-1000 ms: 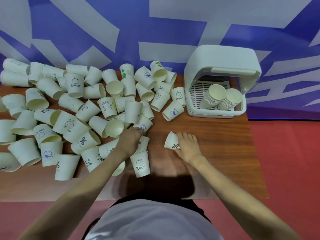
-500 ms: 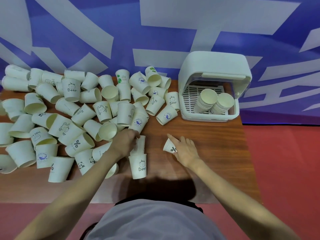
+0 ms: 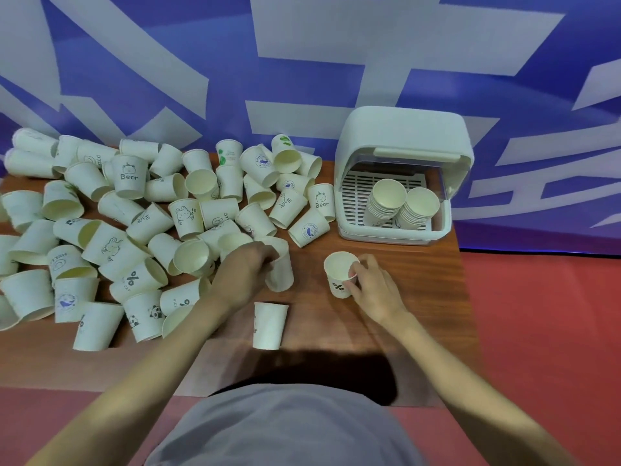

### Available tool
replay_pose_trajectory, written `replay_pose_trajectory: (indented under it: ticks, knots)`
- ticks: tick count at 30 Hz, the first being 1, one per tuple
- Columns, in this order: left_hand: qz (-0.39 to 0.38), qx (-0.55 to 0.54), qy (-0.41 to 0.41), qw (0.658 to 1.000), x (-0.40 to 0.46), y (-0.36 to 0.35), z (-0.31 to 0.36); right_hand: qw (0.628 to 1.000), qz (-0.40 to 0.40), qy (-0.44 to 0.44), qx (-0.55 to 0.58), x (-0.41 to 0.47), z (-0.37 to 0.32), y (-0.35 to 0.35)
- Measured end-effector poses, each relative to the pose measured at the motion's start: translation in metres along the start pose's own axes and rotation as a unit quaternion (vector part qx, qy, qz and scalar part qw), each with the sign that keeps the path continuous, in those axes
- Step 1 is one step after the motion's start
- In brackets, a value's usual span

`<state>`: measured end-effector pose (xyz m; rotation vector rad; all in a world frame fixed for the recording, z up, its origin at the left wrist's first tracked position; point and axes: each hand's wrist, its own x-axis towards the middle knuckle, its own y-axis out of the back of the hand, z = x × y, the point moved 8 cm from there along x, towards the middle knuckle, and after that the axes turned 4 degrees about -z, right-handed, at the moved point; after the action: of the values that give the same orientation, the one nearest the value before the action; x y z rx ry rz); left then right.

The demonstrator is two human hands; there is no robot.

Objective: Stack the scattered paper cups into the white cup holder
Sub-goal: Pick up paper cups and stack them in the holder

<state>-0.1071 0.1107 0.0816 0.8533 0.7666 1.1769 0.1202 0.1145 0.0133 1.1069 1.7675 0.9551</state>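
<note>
Several white paper cups (image 3: 134, 237) lie scattered over the left half of the wooden table (image 3: 403, 317). My right hand (image 3: 373, 290) grips an upright cup marked "%" (image 3: 339, 274) at mid table, its mouth facing up. My left hand (image 3: 242, 270) holds an upside-down cup (image 3: 280, 267) at the edge of the pile. The white cup holder (image 3: 400, 176) stands at the back right with its lid raised and two stacks of cups (image 3: 401, 205) leaning inside.
One upside-down cup (image 3: 267, 326) stands alone near the table's front edge. A blue and white wall rises behind the table. Red floor lies to the right. My grey shirt fills the bottom of the view.
My right hand has turned the "%" cup from lying on its side to upright. My left hand has closed on a cup at the pile's edge and drawn it slightly outward.
</note>
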Motion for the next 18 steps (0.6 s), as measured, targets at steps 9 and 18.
replay_pose_trajectory:
  ticks: [9,18]
  knots:
    - [0.062,-0.031,-0.075,0.995,0.043,0.003,0.066,0.983,0.157,-0.019,0.091,-0.025,0.059,0.052]
    - [0.139,-0.010,-0.234,0.962,0.111,0.008,0.157,0.896,0.415,-0.034,0.157,-0.021,0.114,0.145]
